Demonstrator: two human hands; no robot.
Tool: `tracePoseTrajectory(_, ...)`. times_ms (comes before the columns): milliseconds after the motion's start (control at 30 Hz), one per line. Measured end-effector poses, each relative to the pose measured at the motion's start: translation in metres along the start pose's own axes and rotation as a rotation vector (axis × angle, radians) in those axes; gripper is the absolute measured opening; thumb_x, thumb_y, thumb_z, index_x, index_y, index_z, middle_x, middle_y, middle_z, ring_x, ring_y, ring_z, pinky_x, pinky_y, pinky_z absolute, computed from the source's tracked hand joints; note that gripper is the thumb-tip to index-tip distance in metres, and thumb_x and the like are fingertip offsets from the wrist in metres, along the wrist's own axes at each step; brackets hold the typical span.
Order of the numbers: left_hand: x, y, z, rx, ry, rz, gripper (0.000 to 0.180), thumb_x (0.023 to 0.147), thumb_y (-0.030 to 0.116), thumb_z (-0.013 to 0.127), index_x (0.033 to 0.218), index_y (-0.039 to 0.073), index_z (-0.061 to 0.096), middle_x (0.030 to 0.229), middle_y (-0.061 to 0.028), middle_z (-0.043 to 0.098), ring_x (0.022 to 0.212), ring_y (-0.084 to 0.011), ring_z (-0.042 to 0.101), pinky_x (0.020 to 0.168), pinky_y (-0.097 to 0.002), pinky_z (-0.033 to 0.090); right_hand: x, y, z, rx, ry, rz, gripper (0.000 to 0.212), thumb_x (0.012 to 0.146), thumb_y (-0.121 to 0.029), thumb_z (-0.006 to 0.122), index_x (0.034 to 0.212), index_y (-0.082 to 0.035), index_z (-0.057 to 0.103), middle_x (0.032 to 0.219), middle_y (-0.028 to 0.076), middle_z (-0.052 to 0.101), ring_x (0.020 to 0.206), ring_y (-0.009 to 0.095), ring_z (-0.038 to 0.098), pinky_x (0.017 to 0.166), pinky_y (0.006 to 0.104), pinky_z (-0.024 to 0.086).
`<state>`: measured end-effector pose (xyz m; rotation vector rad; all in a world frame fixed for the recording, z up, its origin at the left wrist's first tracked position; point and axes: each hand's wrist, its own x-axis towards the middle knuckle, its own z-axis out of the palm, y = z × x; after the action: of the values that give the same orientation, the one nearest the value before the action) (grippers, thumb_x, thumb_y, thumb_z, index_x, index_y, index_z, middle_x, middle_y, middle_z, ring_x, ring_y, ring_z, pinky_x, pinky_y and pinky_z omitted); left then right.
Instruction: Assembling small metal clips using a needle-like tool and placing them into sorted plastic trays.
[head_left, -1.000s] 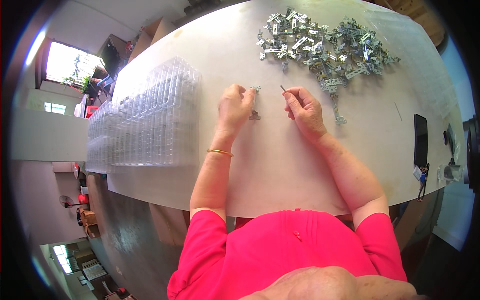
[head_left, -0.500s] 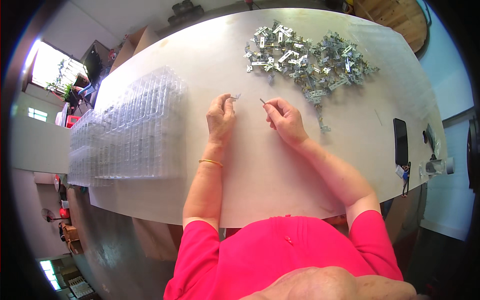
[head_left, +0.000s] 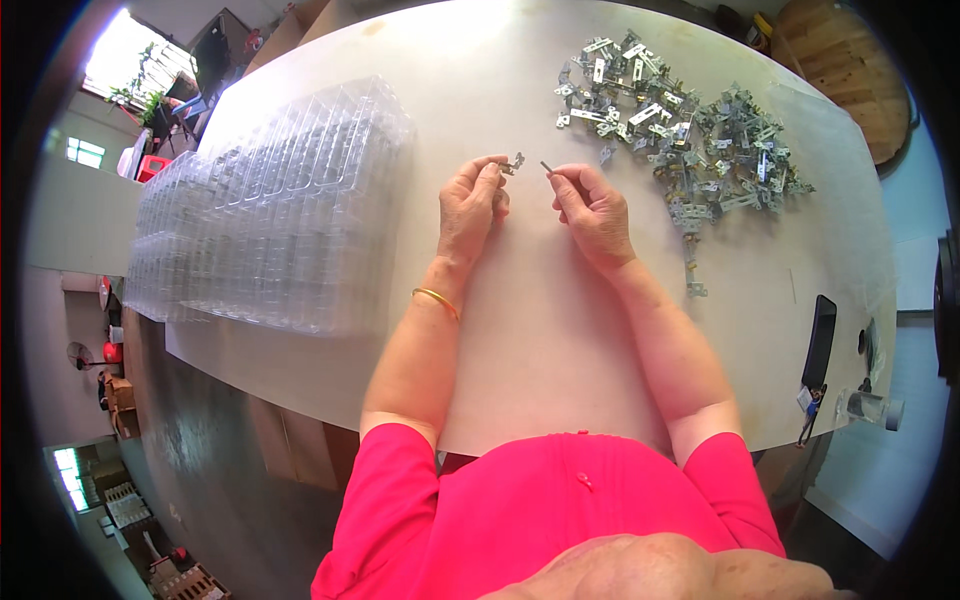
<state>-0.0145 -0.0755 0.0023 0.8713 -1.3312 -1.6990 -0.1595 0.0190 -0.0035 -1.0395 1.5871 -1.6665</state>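
Between thumb and fingers, my left hand (head_left: 470,212) pinches a small metal hinge (head_left: 513,163) that sticks out to the right of the fingertips. My right hand (head_left: 594,213) is closed on a short dark metal pin-like piece (head_left: 546,167), its tip pointing toward the hinge. The two pieces are close but apart, held above the pale tabletop. Beyond and to the right of my right hand lies a heap of metal hinges (head_left: 645,115), with several trailing from it toward me.
Stacked clear plastic trays (head_left: 290,210) cover the left side of the table (head_left: 560,370). At the right edge lie a black phone (head_left: 819,340), a small bunch of keys (head_left: 812,405) and a transparent bottle (head_left: 868,409). A round wooden board (head_left: 840,80) stands past the far right corner.
The view has shifted, so the table's things appear moved. My hands have come closer together, and the hinge in my left hand shows more clearly. Both hands keep their hold.
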Motion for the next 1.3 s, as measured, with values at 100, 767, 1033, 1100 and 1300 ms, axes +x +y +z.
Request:
tracePoseTrajectory(100,0.0,-0.002,0.003,0.035,-0.03,0.001,0.022,0.102,0.016,0.054,0.113,0.001,0.066,0.085,-0.0018,0.057,0.057,-0.0064,0.054,0.047,-0.0199,0.04,0.0,0.0,-0.001,0.008,-0.018,0.013,0.01,0.096,-0.014,0.063,0.097,-0.005,0.067,0.069,-0.002,0.061,0.062,0.005,0.056,0.056,0.0216,0.046)
tracePoseTrajectory(767,-0.002,-0.014,0.004,0.187,-0.062,0.138,0.018,0.1,0.01,0.056,0.109,0.001,0.067,0.084,0.0012,0.059,0.06,-0.0036,0.051,0.052,-0.0196,0.042,0.0,0.003,-0.003,-0.072,-0.043,-0.075,0.017,0.096,-0.008,0.061,0.113,-0.006,0.061,0.072,-0.001,0.061,0.063,0.006,0.056,0.058,0.0223,0.046)
tracePoseTrajectory(1033,-0.005,-0.012,0.013,0.49,-0.047,0.504,0.013,0.093,0.006,0.062,0.101,0.001,0.07,0.085,-0.0074,0.064,0.068,-0.0127,0.058,0.061,-0.0276,0.048,0.001,0.004,-0.009,-0.009,-0.137,-0.015,0.018,0.098,-0.008,0.057,0.116,-0.005,0.061,0.081,0.0,0.062,0.072,0.005,0.057,0.061,0.0204,0.048)
tracePoseTrajectory(1100,-0.008,-0.01,0.012,0.51,-0.052,0.484,0.013,0.091,0.006,0.063,0.101,0.001,0.07,0.085,-0.0077,0.063,0.067,-0.0123,0.057,0.061,-0.0274,0.047,0.001,0.004,-0.008,0.01,-0.157,-0.006,0.017,0.099,-0.008,0.057,0.115,-0.005,0.061,0.083,0.0,0.063,0.073,0.005,0.058,0.062,0.0204,0.048)
tracePoseTrajectory(1300,-0.01,-0.012,0.013,0.496,-0.091,0.468,0.012,0.089,0.006,0.066,0.1,0.001,0.069,0.085,-0.0067,0.062,0.066,-0.0105,0.056,0.06,-0.0266,0.048,0.0,0.008,-0.006,-0.028,-0.087,-0.074,0.009,0.096,-0.011,0.064,0.103,-0.006,0.066,0.089,-0.003,0.062,0.078,0.004,0.054,0.069,0.0213,0.046)
